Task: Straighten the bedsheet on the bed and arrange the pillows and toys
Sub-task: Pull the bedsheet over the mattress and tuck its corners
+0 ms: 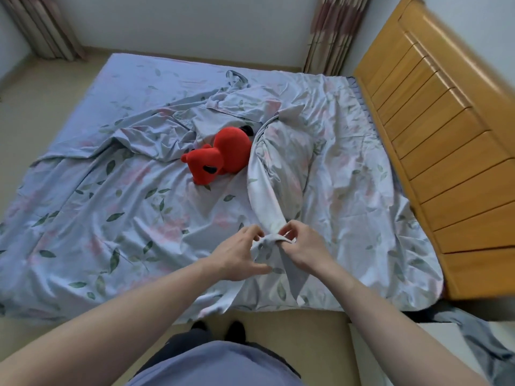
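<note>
A pale blue bedsheet with green leaves and pink flowers lies rumpled across the bed, bunched in folds near the middle and back. A red plush toy lies on its side among the folds at the centre. A twisted band of the sheet runs from beside the toy down to the near edge. My left hand and my right hand both pinch the end of that band, close together, just above the mattress. No pillow is visible; a mound under the sheet sits near the headboard.
A wooden headboard runs along the right side. Curtains hang at the back right and back left. Beige floor surrounds the bed. A white surface with grey cloth on it stands at the lower right.
</note>
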`<action>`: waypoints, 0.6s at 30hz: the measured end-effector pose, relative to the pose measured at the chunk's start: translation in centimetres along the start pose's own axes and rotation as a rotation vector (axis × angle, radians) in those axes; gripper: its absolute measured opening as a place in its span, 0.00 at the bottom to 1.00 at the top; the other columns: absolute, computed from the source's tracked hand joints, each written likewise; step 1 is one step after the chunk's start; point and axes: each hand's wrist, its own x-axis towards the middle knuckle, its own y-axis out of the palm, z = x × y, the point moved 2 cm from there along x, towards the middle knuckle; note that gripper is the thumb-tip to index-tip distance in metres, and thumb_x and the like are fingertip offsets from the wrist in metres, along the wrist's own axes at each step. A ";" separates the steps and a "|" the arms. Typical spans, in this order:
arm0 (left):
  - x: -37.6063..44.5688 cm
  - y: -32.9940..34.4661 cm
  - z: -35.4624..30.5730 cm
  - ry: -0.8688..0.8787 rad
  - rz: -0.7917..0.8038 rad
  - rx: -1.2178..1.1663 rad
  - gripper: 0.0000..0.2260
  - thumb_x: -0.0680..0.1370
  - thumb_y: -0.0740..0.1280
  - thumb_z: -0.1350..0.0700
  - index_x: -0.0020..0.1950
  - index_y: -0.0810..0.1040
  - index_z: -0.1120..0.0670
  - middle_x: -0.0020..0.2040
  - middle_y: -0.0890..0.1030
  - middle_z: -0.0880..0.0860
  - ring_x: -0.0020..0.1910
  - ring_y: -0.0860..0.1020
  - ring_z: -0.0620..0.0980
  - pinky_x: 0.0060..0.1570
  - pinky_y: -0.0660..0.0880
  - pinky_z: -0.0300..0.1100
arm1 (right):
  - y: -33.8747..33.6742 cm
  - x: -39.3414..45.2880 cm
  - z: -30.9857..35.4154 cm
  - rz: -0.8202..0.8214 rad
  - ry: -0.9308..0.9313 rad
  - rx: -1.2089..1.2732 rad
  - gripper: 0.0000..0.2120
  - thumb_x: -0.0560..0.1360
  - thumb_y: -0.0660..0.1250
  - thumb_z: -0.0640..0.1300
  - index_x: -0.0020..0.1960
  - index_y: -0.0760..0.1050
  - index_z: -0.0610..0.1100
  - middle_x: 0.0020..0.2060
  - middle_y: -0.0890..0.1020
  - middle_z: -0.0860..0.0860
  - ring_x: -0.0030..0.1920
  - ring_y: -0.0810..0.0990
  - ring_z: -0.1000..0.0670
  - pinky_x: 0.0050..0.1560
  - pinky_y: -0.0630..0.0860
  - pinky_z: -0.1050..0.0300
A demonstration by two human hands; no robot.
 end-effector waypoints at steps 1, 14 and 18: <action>0.2 0.1 0.0 0.014 -0.042 0.013 0.23 0.70 0.72 0.37 0.61 0.70 0.42 0.57 0.74 0.42 0.55 0.77 0.46 0.52 0.76 0.47 | 0.5 -0.2 0.8 -0.004 -0.029 0.002 0.07 0.70 0.74 0.52 0.38 0.77 0.52 0.32 0.80 0.55 0.35 0.77 0.58 0.37 0.71 0.60; 0.4 -3.6 0.2 0.118 -0.116 -0.448 0.10 0.80 0.58 0.65 0.40 0.70 0.55 0.28 0.68 0.44 0.26 0.64 0.42 0.29 0.63 0.43 | 4.1 -1.7 -1.3 0.086 0.171 -0.065 0.07 0.74 0.65 0.41 0.39 0.70 0.48 0.35 0.76 0.52 0.38 0.74 0.46 0.30 0.65 0.58; 0.7 -4.7 1.2 0.095 -0.068 -0.425 0.15 0.81 0.57 0.62 0.36 0.70 0.49 0.28 0.68 0.43 0.27 0.64 0.43 0.28 0.63 0.41 | 4.2 -1.8 -2.9 0.071 0.279 -0.060 0.04 0.76 0.64 0.41 0.43 0.77 0.47 0.40 0.80 0.49 0.41 0.75 0.47 0.34 0.68 0.55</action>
